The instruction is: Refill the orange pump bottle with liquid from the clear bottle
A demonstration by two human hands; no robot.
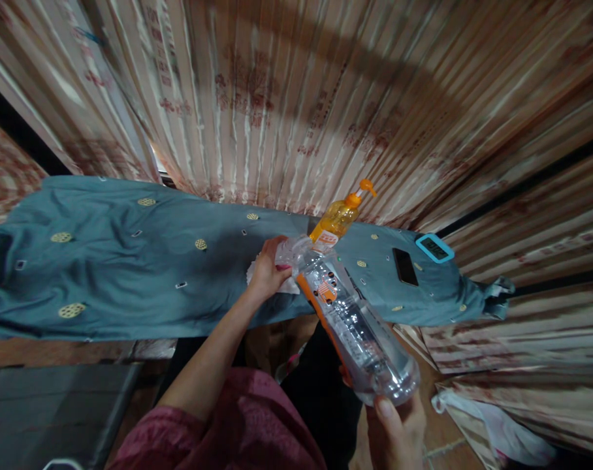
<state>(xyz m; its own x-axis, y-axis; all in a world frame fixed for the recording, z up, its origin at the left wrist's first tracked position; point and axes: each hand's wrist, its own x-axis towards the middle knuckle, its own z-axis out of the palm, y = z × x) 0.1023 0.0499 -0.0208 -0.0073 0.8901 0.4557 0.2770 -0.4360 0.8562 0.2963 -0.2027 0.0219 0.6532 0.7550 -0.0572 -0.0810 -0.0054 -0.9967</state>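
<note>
A large clear plastic bottle [358,323] with an orange label strip is tilted across the near edge of the cloth-covered table, its base toward me. Around its base end, my right hand [397,424] is closed. My left hand [271,266] is closed on a crumpled white tissue [289,286] beside the bottle's neck end; whether those fingers also grip the neck, I cannot tell. Just beyond the neck stands a pump bottle [336,220] of yellow-orange liquid with an orange pump head, its lower part hidden.
The narrow table has a teal patterned cloth [223,281]. Toward its right end lie a black phone [405,267] and a blue-framed digital clock [434,248]. Printed curtains [287,117] hang right behind. A dark grey surface [56,411] is at lower left, a white plastic bag [497,424] at lower right.
</note>
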